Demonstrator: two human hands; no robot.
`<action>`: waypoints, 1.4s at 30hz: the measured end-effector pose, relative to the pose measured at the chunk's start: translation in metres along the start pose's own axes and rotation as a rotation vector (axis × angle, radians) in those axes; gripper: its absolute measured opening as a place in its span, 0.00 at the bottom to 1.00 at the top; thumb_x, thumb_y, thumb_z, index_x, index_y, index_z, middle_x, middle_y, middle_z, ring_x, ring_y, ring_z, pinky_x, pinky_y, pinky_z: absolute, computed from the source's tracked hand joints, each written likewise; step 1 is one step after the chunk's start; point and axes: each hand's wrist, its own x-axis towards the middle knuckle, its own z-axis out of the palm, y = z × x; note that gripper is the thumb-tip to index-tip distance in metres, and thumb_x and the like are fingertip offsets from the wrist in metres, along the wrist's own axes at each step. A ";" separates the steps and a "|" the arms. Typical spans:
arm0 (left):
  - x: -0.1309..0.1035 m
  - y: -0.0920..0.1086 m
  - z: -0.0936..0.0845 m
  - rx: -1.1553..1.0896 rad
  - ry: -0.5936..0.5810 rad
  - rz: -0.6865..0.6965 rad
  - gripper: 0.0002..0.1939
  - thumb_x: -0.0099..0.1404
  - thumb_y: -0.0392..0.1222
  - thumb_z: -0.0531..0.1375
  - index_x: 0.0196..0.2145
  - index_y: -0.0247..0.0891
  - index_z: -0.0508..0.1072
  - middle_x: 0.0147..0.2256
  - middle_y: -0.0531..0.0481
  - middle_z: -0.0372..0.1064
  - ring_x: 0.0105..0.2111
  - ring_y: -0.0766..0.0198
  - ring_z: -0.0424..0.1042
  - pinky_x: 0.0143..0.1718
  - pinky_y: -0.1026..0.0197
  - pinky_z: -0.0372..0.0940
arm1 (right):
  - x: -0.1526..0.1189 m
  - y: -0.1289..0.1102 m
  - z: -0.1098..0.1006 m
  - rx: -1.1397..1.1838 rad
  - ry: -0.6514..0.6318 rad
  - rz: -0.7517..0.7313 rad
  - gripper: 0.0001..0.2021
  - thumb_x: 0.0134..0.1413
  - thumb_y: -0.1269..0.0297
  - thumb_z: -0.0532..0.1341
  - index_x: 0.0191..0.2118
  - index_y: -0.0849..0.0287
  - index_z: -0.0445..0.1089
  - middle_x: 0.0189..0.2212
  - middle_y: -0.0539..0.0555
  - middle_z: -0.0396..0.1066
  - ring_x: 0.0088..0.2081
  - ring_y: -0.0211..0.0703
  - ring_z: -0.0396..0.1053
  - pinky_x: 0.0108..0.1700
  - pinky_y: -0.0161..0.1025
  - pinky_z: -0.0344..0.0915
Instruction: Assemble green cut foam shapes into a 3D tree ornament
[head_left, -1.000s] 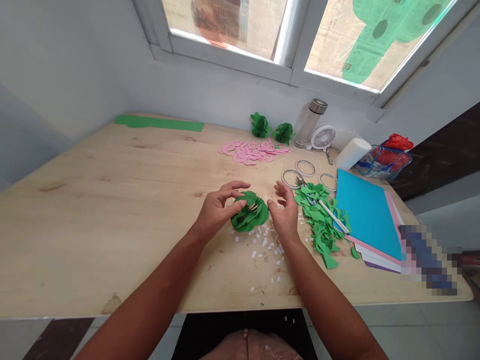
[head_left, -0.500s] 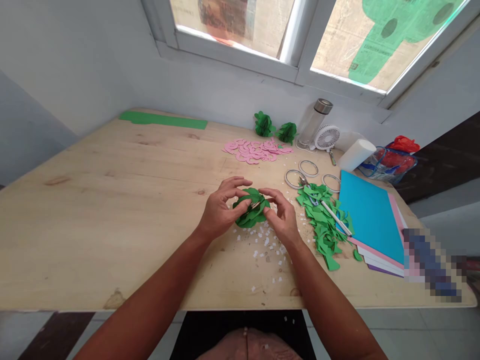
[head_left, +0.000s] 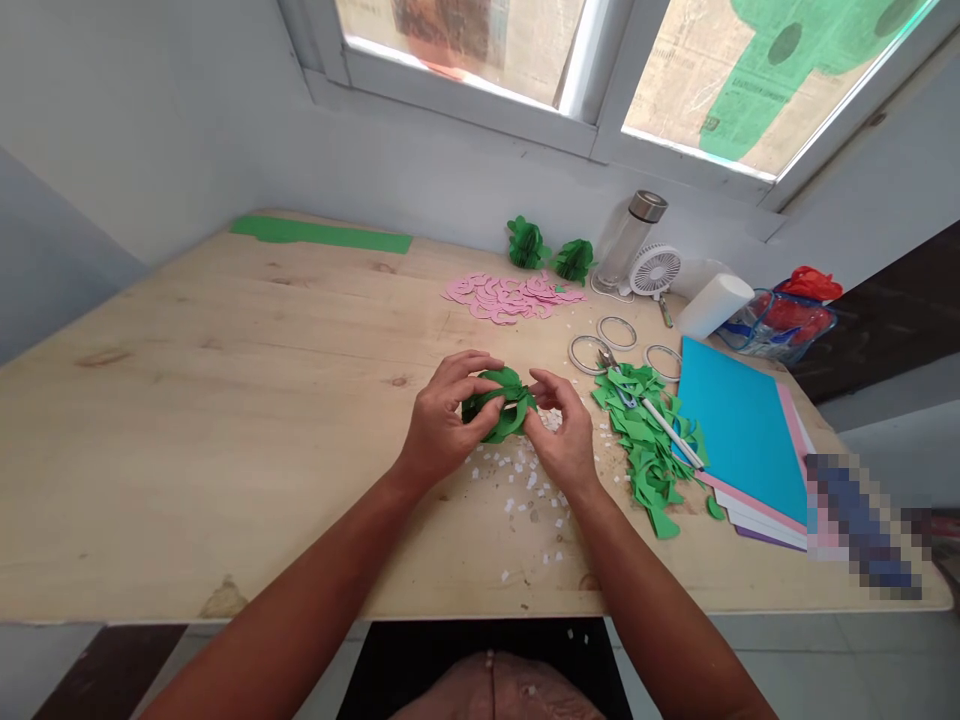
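Observation:
Between my two hands is a green layered paper ornament (head_left: 504,380), its leaf-like layers fanned out with gaps showing. My left hand (head_left: 448,415) grips its left side, thumb in front and fingers curled over the top. On the right edge, my right hand (head_left: 562,430) pinches the paper with thumb and fingertips. The ornament is held over the wooden table (head_left: 262,430), above small white paper bits (head_left: 534,480). Two similar green paper ornaments (head_left: 527,243) stand at the back by the wall.
Pink paper cut-outs (head_left: 499,298) lie behind my hands. To the right are green scraps (head_left: 645,445) with scissors (head_left: 619,378) and a white pen (head_left: 673,433), tape rolls (head_left: 617,332), coloured sheets (head_left: 739,430), a glass bottle (head_left: 634,240) and a small fan (head_left: 655,272). A green strip (head_left: 322,234) lies far left.
The paper ornament has tilted and shifted slightly up and left between my hands. My right-hand fingers have lifted a little while the thumb keeps its pinch at the edge.

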 end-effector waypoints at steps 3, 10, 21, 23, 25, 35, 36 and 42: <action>-0.001 0.001 0.002 0.022 0.003 0.015 0.04 0.59 0.33 0.59 0.31 0.39 0.72 0.42 0.46 0.73 0.48 0.57 0.69 0.49 0.50 0.67 | -0.001 -0.003 0.000 -0.001 0.004 -0.008 0.20 0.46 0.72 0.59 0.48 0.55 0.67 0.35 0.51 0.70 0.37 0.40 0.68 0.41 0.39 0.67; -0.002 0.002 0.005 0.039 0.040 0.049 0.04 0.58 0.33 0.59 0.31 0.40 0.72 0.43 0.47 0.73 0.47 0.56 0.70 0.49 0.50 0.67 | -0.001 -0.006 0.001 0.023 0.014 0.024 0.19 0.46 0.72 0.59 0.47 0.56 0.68 0.32 0.51 0.70 0.35 0.40 0.67 0.40 0.38 0.67; -0.003 0.005 0.007 0.057 0.044 0.085 0.05 0.58 0.32 0.59 0.32 0.40 0.72 0.42 0.46 0.73 0.47 0.56 0.70 0.48 0.50 0.68 | 0.000 -0.007 0.002 0.025 0.012 0.038 0.17 0.46 0.72 0.60 0.45 0.56 0.69 0.31 0.51 0.70 0.34 0.40 0.67 0.39 0.38 0.66; -0.004 0.005 0.008 0.057 0.049 0.098 0.05 0.58 0.32 0.60 0.32 0.40 0.72 0.42 0.46 0.73 0.47 0.56 0.70 0.48 0.50 0.67 | 0.000 -0.007 0.002 0.026 0.012 0.040 0.17 0.46 0.72 0.60 0.44 0.57 0.69 0.31 0.51 0.70 0.34 0.39 0.67 0.38 0.38 0.66; -0.004 0.005 0.008 0.058 0.054 0.101 0.05 0.59 0.32 0.60 0.32 0.40 0.72 0.42 0.46 0.73 0.47 0.56 0.70 0.48 0.50 0.67 | 0.000 -0.006 0.002 0.027 0.014 0.044 0.16 0.46 0.72 0.60 0.44 0.57 0.69 0.31 0.51 0.70 0.33 0.39 0.67 0.38 0.38 0.66; -0.004 0.006 0.009 0.068 0.054 0.081 0.04 0.59 0.32 0.59 0.31 0.40 0.72 0.43 0.46 0.73 0.47 0.56 0.70 0.48 0.49 0.67 | 0.000 -0.009 0.002 0.026 0.026 0.070 0.15 0.47 0.71 0.60 0.43 0.57 0.69 0.30 0.50 0.70 0.32 0.39 0.67 0.38 0.37 0.66; -0.004 0.006 0.009 0.066 0.057 0.086 0.05 0.59 0.32 0.59 0.31 0.40 0.72 0.43 0.46 0.73 0.47 0.56 0.70 0.48 0.49 0.67 | 0.000 -0.009 0.002 0.027 0.025 0.070 0.14 0.47 0.71 0.60 0.43 0.57 0.69 0.30 0.50 0.70 0.32 0.39 0.67 0.38 0.37 0.66; -0.004 0.007 0.009 0.071 0.051 0.063 0.04 0.59 0.33 0.59 0.31 0.41 0.72 0.43 0.46 0.73 0.47 0.56 0.70 0.48 0.49 0.67 | 0.000 -0.008 0.003 0.024 0.027 0.078 0.14 0.47 0.70 0.60 0.43 0.56 0.69 0.30 0.49 0.69 0.32 0.39 0.67 0.38 0.37 0.66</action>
